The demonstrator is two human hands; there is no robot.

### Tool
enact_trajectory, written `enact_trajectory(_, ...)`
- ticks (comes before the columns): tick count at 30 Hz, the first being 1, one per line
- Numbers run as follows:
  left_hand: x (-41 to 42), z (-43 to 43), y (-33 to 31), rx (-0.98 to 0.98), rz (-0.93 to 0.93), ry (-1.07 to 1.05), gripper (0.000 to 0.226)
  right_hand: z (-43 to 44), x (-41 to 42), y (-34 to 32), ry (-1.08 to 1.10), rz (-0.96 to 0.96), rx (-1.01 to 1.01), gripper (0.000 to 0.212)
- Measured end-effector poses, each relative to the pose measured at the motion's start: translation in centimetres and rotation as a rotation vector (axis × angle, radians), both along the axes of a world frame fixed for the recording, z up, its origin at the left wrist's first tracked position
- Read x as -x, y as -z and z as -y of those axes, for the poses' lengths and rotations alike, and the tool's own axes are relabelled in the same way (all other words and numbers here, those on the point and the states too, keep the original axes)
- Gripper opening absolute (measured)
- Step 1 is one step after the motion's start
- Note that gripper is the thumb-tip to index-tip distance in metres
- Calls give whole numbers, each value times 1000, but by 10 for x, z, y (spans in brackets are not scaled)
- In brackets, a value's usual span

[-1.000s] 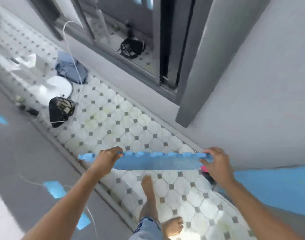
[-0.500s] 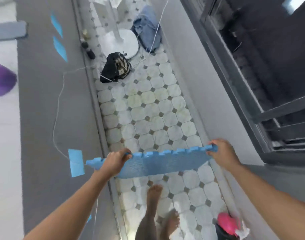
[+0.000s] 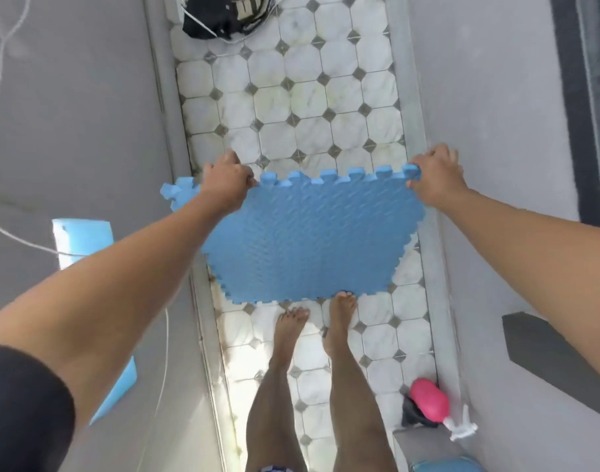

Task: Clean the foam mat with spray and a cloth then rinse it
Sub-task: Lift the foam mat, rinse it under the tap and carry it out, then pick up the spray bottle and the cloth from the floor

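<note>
A blue foam mat (image 3: 308,240) with puzzle-cut edges hangs over the tiled floor, its textured face toward me and its lower edge near my toes. My left hand (image 3: 225,185) grips the mat's far edge near its left corner. My right hand (image 3: 434,178) grips the far right corner. A pink spray bottle (image 3: 429,403) with a white trigger lies on the floor at the lower right, beside a dark cloth-like lump (image 3: 416,415).
The narrow white tiled strip (image 3: 291,107) runs between a grey wall at the left and a grey wall at the right. A black bag (image 3: 223,11) lies at the far end. Blue foam pieces (image 3: 82,240) and a white cable (image 3: 19,240) sit at the left. My bare feet (image 3: 312,321) stand below the mat.
The view has tilted down toward the floor. The mat has swung from edge-on to nearly full face, with its lower edge now down by my feet. Both hands keep their hold.
</note>
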State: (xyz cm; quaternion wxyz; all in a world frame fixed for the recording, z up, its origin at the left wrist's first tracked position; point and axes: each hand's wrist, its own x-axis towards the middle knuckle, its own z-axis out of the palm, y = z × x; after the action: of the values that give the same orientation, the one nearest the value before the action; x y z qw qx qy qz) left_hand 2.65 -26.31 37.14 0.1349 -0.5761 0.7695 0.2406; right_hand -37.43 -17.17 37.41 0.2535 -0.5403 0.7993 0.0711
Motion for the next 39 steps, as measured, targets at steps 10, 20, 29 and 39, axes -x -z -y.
enact_trajectory(10, 12, 22, 55, -88, 65, -46, 46, 42, -6, 56, -94, -54, -37, 59)
enact_trajectory(20, 50, 28, 73, -161, 94, 4, 65, 47, -8, 87, -25, 7, -77, 64)
enact_trajectory(29, 100, -79, 52, -204, -174, 185, 62, -147, -70, 97, 549, 409, 11, 47)
enact_trajectory(39, 195, -245, 42, -438, -177, 585, 61, -410, -88, 76, 1295, 349, 75, 34)
